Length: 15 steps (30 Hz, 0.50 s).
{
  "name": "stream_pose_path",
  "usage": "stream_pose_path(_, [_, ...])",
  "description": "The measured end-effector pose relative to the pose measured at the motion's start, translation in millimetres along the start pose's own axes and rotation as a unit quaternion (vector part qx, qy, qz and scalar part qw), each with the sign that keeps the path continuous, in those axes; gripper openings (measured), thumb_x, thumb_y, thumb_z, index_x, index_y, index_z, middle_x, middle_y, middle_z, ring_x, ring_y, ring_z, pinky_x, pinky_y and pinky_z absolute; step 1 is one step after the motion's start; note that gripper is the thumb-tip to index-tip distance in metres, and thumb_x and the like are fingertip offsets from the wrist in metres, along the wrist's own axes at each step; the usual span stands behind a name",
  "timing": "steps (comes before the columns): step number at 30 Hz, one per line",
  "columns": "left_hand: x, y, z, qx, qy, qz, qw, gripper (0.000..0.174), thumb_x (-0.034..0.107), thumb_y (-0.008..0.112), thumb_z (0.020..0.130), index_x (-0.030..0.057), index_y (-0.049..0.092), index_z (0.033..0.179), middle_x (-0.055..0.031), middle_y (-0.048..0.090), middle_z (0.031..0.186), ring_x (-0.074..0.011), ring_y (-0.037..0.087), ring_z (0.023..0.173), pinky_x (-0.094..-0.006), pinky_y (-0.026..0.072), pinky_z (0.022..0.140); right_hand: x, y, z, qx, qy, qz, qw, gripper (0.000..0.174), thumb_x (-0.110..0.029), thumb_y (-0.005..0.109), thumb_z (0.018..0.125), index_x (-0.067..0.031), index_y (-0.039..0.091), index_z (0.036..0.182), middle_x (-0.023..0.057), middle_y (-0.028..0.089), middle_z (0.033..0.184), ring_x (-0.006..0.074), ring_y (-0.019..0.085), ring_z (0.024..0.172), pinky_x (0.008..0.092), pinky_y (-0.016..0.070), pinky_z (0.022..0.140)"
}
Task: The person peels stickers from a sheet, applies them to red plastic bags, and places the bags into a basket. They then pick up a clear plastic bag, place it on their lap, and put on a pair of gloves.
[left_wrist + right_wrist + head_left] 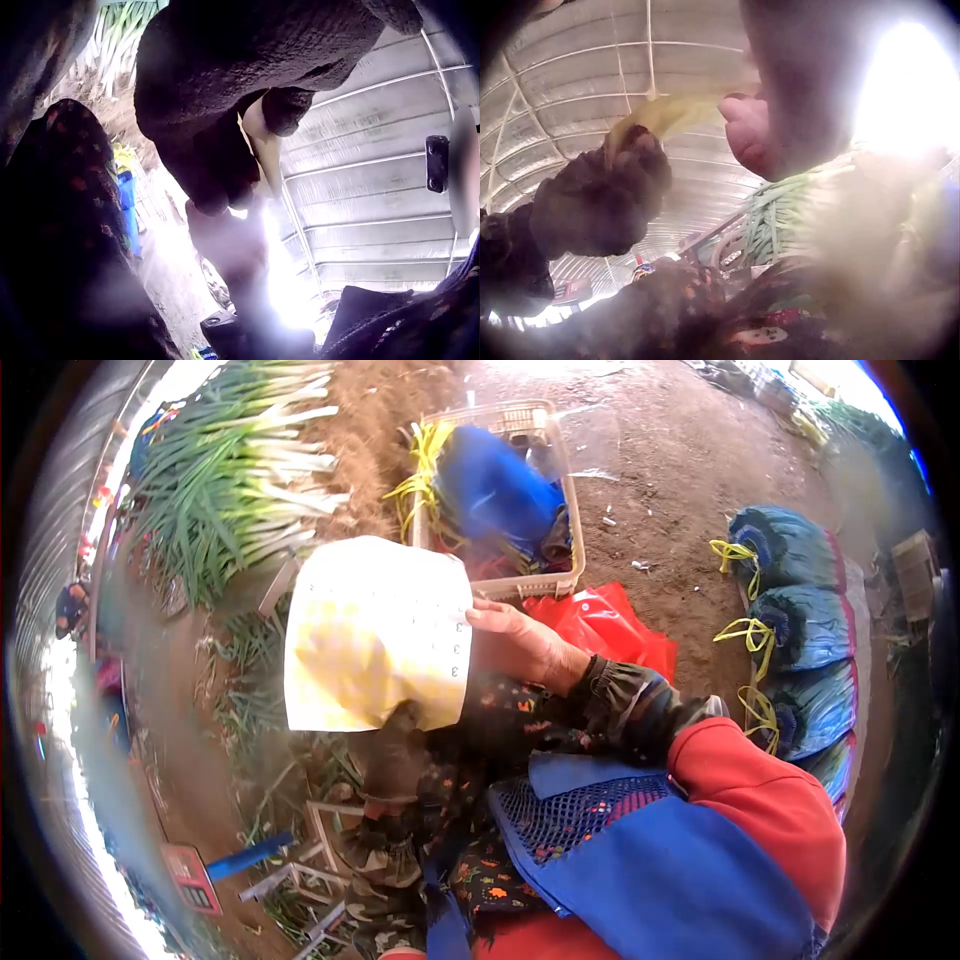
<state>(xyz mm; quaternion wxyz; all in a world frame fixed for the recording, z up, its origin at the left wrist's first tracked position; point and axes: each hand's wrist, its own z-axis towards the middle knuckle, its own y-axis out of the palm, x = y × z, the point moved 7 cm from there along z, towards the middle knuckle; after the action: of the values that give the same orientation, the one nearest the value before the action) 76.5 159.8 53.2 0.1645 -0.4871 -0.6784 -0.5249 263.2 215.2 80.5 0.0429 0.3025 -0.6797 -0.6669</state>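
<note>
A pale yellow-and-white sheet [372, 635], apparently of printed labels with a row of digits along one side, is held up in front of the body. My bare right hand [525, 645] pinches its right edge between thumb and fingers. Lower down, my left hand [395, 755] in a dark glove grips the bottom edge. In the left wrist view the gloved fingers [225, 161] curl at the sheet, of which a bright strip shows. The right wrist view shows the sheet [679, 112] stretched between the glove [604, 199] and the right fingertips [746, 135].
Leeks [250, 480] lie heaped at the upper left. Beyond the sheet stands a plastic crate [575, 490] holding a blue bundle [495, 480] and yellow ties [428, 455]. A red plastic bag [610, 625] lies beside it. Several tied blue bundles [800, 630] line the right. A scale display [190, 878] is lower left.
</note>
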Motion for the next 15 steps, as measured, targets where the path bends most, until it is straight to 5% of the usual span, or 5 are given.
stream_pose_path(4, [26.2, -19.1, 19.6, 0.064, 0.055, -0.036, 0.996, 0.036, 0.016, 0.061, 0.091, 0.0037, 0.053, 0.123, -0.0086, 0.060, 0.110, -0.0219, 0.057, 0.102, -0.0373, 0.0505, 0.088, -54.5, -69.2, 12.7, 0.069, -0.049, -0.258, 0.962, 0.046, -0.037, 0.066, 0.091, -0.0047, 0.057, 0.122, 0.0059, 0.066, 0.103, 0.0151, 0.063, 0.085, 0.0308, 0.0500, 0.076])
stream_pose_path(9, [61.1, -62.4, 28.3, 0.161, 0.100, -0.088, 0.978, 0.041, 0.022, 0.060, 0.092, 0.0031, 0.050, 0.127, -0.0113, 0.060, 0.112, -0.0253, 0.056, 0.103, -0.0412, 0.0511, 0.089, -231.8, -300.9, 14.1, 0.422, -0.180, -0.398, 0.795, 0.054, -0.040, 0.070, 0.088, -0.0044, 0.052, 0.124, 0.0065, 0.062, 0.100, 0.0156, 0.058, 0.078, 0.0296, 0.0467, 0.062])
stream_pose_path(12, [68.3, -57.3, 38.1, 0.076, -0.062, -0.238, 0.966, 0.048, 0.029, 0.061, 0.092, 0.0031, 0.049, 0.130, -0.0144, 0.060, 0.112, -0.0282, 0.057, 0.102, -0.0426, 0.0520, 0.087, -306.8, -367.6, -15.8, 0.585, -0.247, -0.395, 0.664, 0.065, -0.039, 0.077, 0.081, 0.0041, 0.050, 0.123, 0.0082, 0.063, 0.092, 0.0211, 0.059, 0.081, 0.0331, 0.0479, 0.066])
stream_pose_path(13, [75.6, -37.8, 34.5, -0.025, -0.208, -0.351, 0.913, 0.050, 0.031, 0.062, 0.091, 0.0034, 0.048, 0.131, -0.0158, 0.060, 0.111, -0.0288, 0.057, 0.101, -0.0422, 0.0527, 0.084, -318.2, -382.7, -16.6, 0.598, -0.231, -0.384, 0.665, 0.069, -0.039, 0.077, 0.081, 0.0043, 0.048, 0.125, 0.0092, 0.062, 0.096, 0.0213, 0.059, 0.084, 0.0340, 0.0479, 0.067])
stream_pose_path(15, [76.9, -51.1, 47.0, 0.019, -0.192, -0.349, 0.917, 0.053, 0.035, 0.063, 0.091, 0.0043, 0.048, 0.132, -0.0174, 0.061, 0.109, -0.0299, 0.058, 0.099, -0.0412, 0.0537, 0.080, -336.0, -401.3, -16.7, 0.621, -0.196, -0.364, 0.666, 0.075, -0.040, 0.078, 0.079, 0.0046, 0.043, 0.129, 0.0112, 0.061, 0.104, 0.0215, 0.058, 0.090, 0.0358, 0.0480, 0.069])
